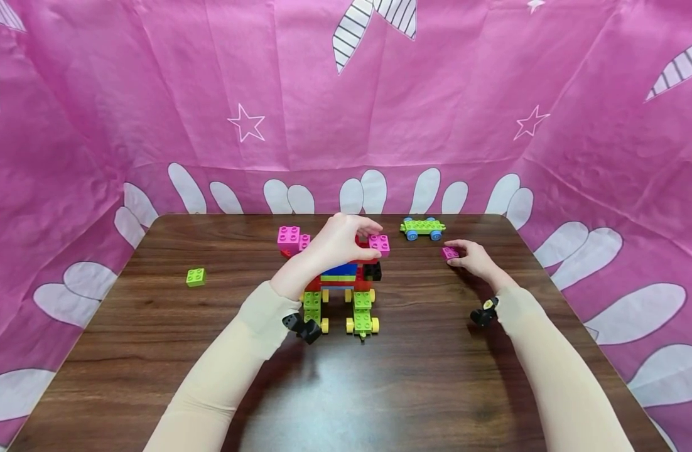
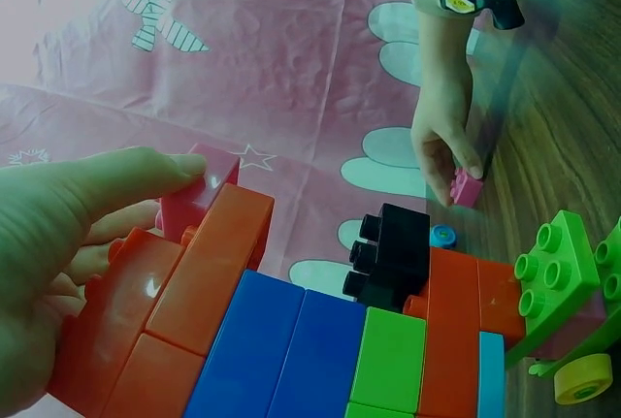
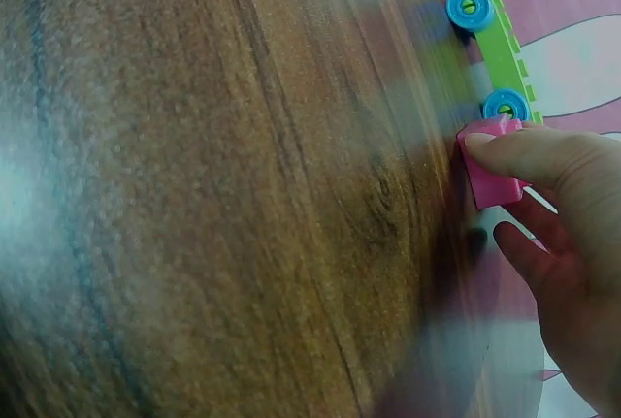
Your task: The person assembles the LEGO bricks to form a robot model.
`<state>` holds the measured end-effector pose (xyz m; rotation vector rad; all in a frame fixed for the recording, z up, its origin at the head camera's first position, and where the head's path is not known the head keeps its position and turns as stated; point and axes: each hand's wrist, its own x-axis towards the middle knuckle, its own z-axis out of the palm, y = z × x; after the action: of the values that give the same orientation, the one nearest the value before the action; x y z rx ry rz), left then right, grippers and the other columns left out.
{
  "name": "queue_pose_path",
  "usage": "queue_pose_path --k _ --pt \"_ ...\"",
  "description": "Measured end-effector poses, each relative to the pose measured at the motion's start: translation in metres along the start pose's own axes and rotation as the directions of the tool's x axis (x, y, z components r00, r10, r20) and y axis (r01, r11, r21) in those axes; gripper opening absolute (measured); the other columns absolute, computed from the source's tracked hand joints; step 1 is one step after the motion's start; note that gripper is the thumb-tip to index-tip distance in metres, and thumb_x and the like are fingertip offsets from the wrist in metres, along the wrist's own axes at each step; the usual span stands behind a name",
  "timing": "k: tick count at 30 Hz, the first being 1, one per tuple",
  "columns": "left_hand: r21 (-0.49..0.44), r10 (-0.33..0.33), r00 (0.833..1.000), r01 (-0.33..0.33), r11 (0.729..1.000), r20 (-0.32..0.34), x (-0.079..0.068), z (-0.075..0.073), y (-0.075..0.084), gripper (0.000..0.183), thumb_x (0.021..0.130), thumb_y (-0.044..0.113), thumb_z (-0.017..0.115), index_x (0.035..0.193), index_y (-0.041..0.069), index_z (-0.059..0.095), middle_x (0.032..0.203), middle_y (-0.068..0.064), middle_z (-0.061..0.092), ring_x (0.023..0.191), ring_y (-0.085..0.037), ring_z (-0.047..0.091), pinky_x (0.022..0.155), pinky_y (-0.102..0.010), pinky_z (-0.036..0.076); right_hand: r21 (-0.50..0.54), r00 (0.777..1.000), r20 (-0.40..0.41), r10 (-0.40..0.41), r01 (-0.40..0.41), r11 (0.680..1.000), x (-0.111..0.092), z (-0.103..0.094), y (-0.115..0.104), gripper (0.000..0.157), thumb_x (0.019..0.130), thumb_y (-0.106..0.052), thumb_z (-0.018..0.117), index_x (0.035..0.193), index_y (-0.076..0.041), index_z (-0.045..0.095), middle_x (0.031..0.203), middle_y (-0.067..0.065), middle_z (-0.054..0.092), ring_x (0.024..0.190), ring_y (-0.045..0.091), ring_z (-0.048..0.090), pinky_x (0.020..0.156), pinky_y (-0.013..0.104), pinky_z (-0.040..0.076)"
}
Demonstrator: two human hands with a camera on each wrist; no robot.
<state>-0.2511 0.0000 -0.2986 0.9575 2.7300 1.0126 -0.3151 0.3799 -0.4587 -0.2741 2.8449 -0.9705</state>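
Note:
A toy-brick build [image 1: 339,271] of red, blue and green bricks stands mid-table on lime bases with yellow wheels. My left hand [image 1: 339,240] reaches over its top and pinches a pink brick [image 1: 380,245] at the build's upper right. In the left wrist view the thumb lies on that brick, beside an orange-red brick [image 2: 212,268]; whether they are joined is hidden. Out to the right, my right hand [image 1: 475,258] holds another pink brick [image 3: 493,168] between thumb and fingers, low over the table. Another pink brick [image 1: 288,236] sits on the build's left side.
A lime wheeled base [image 1: 422,227] with blue wheels stands near the table's back edge, just beyond the right hand. On the left lies a loose lime brick [image 1: 196,277]. A black brick [image 2: 393,255] juts from the build's side. Pink cloth [image 1: 323,107] surrounds the table.

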Motion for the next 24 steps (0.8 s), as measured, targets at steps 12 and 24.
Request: queue_pose_path --k 12,24 --pt "0.002 0.011 1.000 -0.011 1.000 -0.018 -0.001 0.000 -0.002 0.041 0.079 0.026 0.080 0.116 0.011 0.070 0.107 -0.003 0.072 0.098 -0.014 0.066 0.086 -0.026 0.053 -0.058 1.000 -0.019 -0.023 0.022 0.998 -0.002 0.004 0.001 0.043 0.086 -0.005 0.068 0.126 0.006 0.056 0.125 0.033 0.054 0.113 0.043 0.050 0.099 0.056 0.037" --pt "0.006 0.002 0.999 -0.002 1.000 -0.037 -0.002 0.001 -0.004 0.037 0.078 0.028 0.081 0.110 0.012 0.074 0.101 -0.001 0.074 0.093 -0.014 0.064 0.079 -0.027 0.053 0.056 0.995 -0.093 0.026 -0.021 0.998 -0.010 0.001 -0.027 0.049 0.086 -0.023 0.073 0.125 0.001 0.059 0.119 0.024 0.061 0.106 0.034 0.054 0.091 0.045 0.043"
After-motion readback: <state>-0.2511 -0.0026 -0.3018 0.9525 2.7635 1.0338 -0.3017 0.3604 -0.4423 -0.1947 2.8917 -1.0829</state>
